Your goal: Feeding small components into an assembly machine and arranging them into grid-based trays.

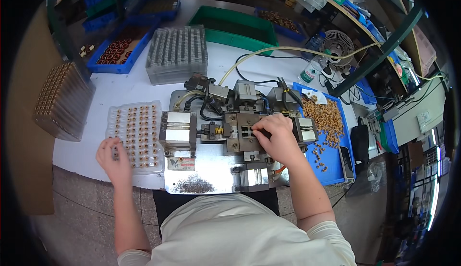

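My left hand (114,158) is over the left edge of a clear plastic tray (134,170), its fingers curled together at the small parts. Rows of small copper-coloured parts (141,136) sit in the tray's pockets. What the left fingertips hold, if anything, is too small to make out. At the middle of a metal clamping fixture (247,117), my right hand (278,136) reaches in with thumb and fingers pinched by the slots of its centre block. Whatever lies between those fingertips is hidden.
Right of the fixture, a blue tray (336,175) holds a heap of small copper-coloured parts and a phone (346,162). Stacked clear trays (176,55) stand behind, beside a green bin (235,32). Another filled stack (65,100) stands far left. A bottle (312,69) and an air hose (269,49) are at the back.
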